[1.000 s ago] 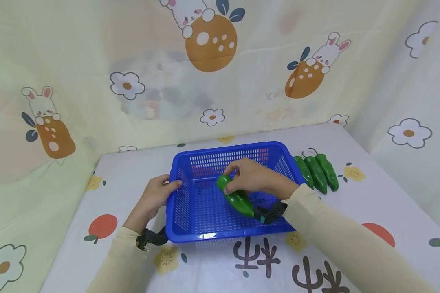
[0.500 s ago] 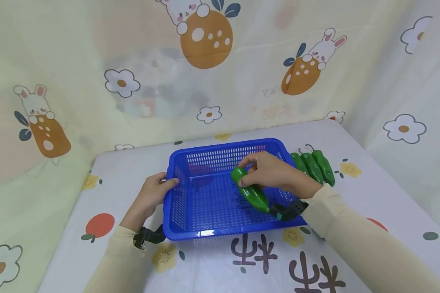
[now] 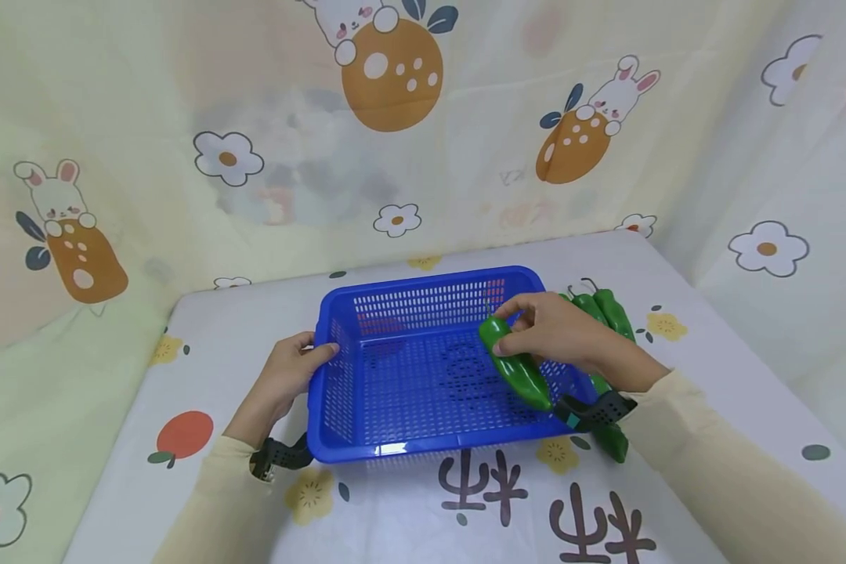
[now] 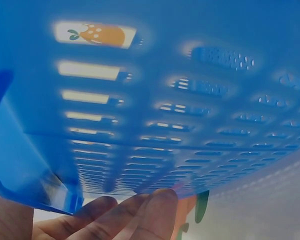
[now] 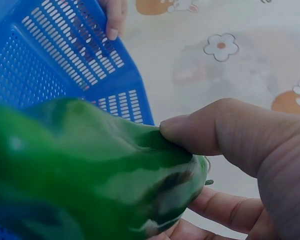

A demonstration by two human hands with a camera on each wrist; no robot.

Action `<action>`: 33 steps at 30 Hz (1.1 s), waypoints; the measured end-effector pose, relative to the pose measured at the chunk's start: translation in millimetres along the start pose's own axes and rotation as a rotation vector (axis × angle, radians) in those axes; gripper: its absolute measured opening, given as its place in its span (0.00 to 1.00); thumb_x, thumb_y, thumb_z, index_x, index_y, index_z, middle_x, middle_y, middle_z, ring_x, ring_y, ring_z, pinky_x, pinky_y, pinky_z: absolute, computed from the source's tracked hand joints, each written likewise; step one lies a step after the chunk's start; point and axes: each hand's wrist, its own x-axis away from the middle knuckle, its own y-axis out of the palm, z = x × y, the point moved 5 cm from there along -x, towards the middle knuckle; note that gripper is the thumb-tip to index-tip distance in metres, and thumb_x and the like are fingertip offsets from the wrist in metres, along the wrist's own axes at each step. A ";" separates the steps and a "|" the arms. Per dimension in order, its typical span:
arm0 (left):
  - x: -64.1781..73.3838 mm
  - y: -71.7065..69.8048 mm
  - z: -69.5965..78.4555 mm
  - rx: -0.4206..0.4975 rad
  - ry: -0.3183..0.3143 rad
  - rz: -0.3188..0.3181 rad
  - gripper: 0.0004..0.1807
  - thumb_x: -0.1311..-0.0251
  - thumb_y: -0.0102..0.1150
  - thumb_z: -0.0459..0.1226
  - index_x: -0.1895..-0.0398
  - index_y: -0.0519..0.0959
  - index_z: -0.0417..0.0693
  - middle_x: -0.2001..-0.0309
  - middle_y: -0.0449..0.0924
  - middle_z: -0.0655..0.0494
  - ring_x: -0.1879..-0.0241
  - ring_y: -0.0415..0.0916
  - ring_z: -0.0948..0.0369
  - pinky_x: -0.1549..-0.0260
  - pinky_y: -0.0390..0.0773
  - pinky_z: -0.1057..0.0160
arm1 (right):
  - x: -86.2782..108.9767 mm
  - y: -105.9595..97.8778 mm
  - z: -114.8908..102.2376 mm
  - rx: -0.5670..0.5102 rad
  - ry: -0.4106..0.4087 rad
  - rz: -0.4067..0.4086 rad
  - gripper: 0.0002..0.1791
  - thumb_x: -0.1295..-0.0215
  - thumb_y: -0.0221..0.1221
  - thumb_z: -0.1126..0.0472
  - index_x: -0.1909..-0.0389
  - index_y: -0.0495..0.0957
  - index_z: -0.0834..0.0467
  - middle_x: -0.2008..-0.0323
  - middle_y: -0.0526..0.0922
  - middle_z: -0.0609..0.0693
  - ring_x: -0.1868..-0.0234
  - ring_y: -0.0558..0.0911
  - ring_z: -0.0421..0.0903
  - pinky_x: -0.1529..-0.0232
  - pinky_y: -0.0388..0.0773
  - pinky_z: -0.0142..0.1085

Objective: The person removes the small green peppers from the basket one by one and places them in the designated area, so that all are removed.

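Observation:
A blue plastic basket (image 3: 423, 450) with slotted walls stands on the table. At its left rim my left hand (image 3: 291, 374) grips the edge, thumb over the inside and fingers along the outer wall; the left wrist view shows these fingers (image 4: 157, 212) under the slotted side. My right hand (image 3: 557, 330) pinches a glossy green pepper (image 3: 513, 366) between thumb and fingers near its stem end. The pepper hangs tilted over the right part of the basket, its tip toward me. Up close in the right wrist view, the pepper (image 5: 95, 165) fills the lower left.
Several more green peppers (image 3: 613, 315) lie right of the basket, partly behind my right hand. Another pepper (image 3: 612, 443) shows below my right wrist strap (image 3: 595, 411). The table (image 3: 366, 517) has a printed white cloth, and a patterned curtain (image 3: 465, 196) hangs behind.
My right hand has moved right with the pepper, from the basket's middle to its right side. My left hand keeps its grip on the rim. The view has shifted slightly.

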 end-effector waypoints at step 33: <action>3.0 1.7 0.8 -0.001 -0.012 0.001 0.26 0.24 0.56 0.42 0.32 0.73 0.32 0.46 0.84 0.32 0.55 0.89 0.47 0.54 0.89 0.49 | 49.4 -47.5 56.0 -0.033 0.020 0.132 0.35 0.35 0.69 0.60 0.32 0.68 0.70 0.61 0.79 0.57 0.64 0.84 0.49 0.64 0.90 0.41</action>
